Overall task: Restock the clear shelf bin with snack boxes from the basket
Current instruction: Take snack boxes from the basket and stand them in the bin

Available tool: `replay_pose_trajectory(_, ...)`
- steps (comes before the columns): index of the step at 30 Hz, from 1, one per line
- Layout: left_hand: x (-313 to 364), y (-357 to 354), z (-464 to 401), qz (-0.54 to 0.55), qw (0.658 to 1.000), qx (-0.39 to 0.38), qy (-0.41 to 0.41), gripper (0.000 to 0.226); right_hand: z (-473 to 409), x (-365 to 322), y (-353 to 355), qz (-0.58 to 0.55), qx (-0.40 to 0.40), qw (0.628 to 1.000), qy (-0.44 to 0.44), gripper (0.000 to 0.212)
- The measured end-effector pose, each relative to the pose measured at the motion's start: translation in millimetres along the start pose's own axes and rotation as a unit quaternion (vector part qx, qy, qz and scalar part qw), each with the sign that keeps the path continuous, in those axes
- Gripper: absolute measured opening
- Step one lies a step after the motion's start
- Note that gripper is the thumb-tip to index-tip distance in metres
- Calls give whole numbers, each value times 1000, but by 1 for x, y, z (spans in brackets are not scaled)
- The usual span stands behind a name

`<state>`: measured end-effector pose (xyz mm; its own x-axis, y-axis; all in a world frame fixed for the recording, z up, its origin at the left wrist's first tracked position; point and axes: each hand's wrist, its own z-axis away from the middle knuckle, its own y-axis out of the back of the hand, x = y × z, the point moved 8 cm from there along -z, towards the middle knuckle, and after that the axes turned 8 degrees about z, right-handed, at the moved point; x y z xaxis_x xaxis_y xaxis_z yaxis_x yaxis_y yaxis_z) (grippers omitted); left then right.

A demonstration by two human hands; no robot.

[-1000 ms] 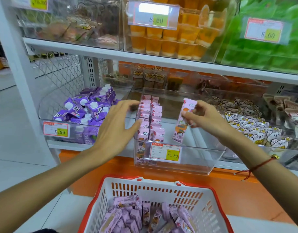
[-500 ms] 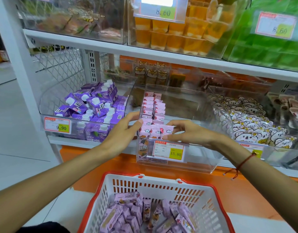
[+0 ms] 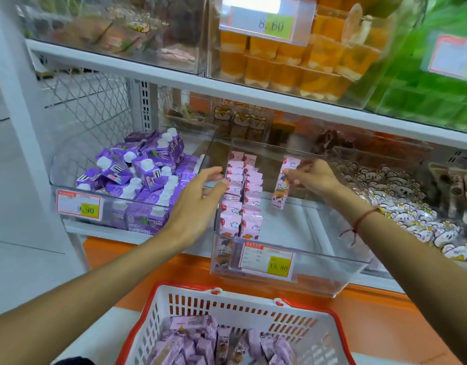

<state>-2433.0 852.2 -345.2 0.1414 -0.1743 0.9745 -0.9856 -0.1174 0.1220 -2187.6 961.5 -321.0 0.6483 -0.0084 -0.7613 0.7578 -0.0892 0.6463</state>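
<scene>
The clear shelf bin point(image 3: 319, 275) stands on the middle shelf, with two rows of pink snack boxes point(image 3: 240, 204) along its left side. My right hand point(image 3: 315, 177) pinches one pink snack box point(image 3: 281, 189) by its top and holds it upright over the bin's bare middle. My left hand point(image 3: 198, 206) is spread at the bin's left wall, fingertips touching the left row. Below, the white basket point(image 3: 253, 306) with a red rim holds several purple-pink snack boxes point(image 3: 216, 341).
A bin of purple drink cartons point(image 3: 137, 175) sits to the left, and a bin of white animal-print packets point(image 3: 400, 209) to the right. Above are orange jelly cups point(image 3: 293, 61) and green packs point(image 3: 424, 96). A 15.80 price tag point(image 3: 269, 260) is on the bin's front.
My right hand dipped to the front of the rows half a second ago and is now raised over the bin's middle, holding a box. My left hand stayed at the bin's left side.
</scene>
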Motion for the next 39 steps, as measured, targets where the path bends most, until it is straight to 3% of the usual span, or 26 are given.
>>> replay_pose_trajectory(8,-6,2,-2,-4,1000,3,-22,34,-56,8,-54,10,23,1000,9,17)
replay_pose_trajectory(11,-5,2,-1,0,1000,-8,-24,34,-55,17,-58,-16,65,998,-17,31)
replay_pose_trajectory(13,-5,2,-1,-4,1000,-8,-23,34,-53,24,-65,-13,47,998,-45,35)
replay_pose_trajectory(15,-5,2,-1,2,1000,-8,-20,34,-51,27,-72,37,21,998,-52,25)
replay_pose_trajectory(20,-2,1,-1,24,999,-21,-20,34,-48,20,-77,111,7,993,-29,22)
replay_pose_trajectory(24,-4,1,-1,27,999,-26,-19,30,-47,19,-77,118,-76,990,-22,30)
replay_pose_trajectory(28,-1,2,1,37,999,-29,-14,27,-31,10,-60,165,-76,983,-14,42)
replay_pose_trajectory(30,5,9,6,15,1000,2,-25,29,-11,-9,-41,230,-44,971,37,42)
replay_pose_trajectory(33,37,27,32,-76,983,66,-151,22,54,-51,-7,231,15,956,179,27)
replay_pose_trajectory(36,70,16,77,-121,944,1,-306,14,157,-75,18,208,58,915,341,17)
replay_pose_trajectory(39,52,-13,112,-199,920,-110,-318,12,231,-48,0,261,1,880,398,14)
